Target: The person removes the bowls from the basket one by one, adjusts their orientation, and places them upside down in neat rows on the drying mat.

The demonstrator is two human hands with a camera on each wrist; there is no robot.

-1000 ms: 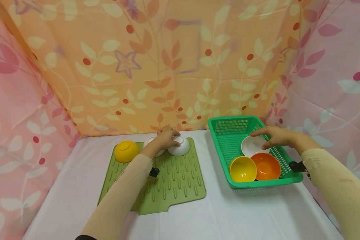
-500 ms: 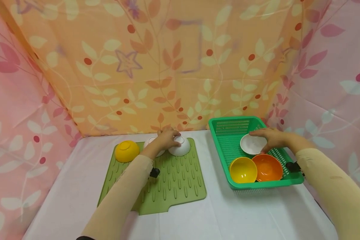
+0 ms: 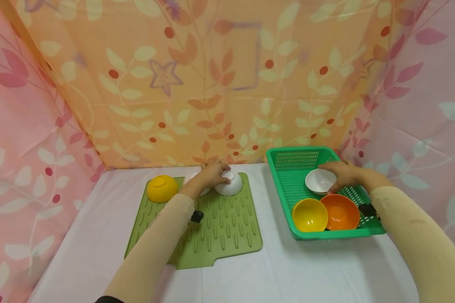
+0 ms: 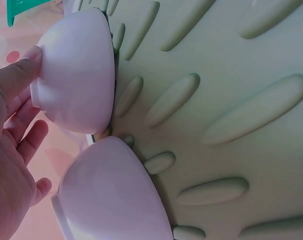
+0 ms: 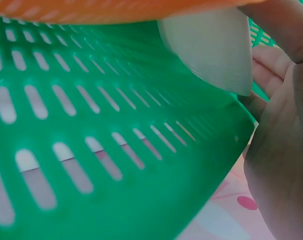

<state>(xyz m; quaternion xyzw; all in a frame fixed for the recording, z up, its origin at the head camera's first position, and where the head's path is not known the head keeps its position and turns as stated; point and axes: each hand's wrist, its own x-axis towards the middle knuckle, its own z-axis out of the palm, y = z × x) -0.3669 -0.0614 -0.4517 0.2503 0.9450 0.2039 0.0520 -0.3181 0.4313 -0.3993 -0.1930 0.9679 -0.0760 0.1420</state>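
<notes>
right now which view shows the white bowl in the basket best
The head view: the white bowl shows its inside and most of its rim. Right wrist view catches only part of its outside; left wrist misses it.

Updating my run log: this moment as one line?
left hand: holds upturned round white bowl on olive ridged mat | right hand: holds another white bowl in green plastic basket

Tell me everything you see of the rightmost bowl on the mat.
The white bowl looks plain, smooth and slightly glossy; its material is unclear. It lies upside down on the green mat, toward the far right corner, foot ring upward. The left hand holds it near the foot. Another white bowl sits close beside it.
</notes>
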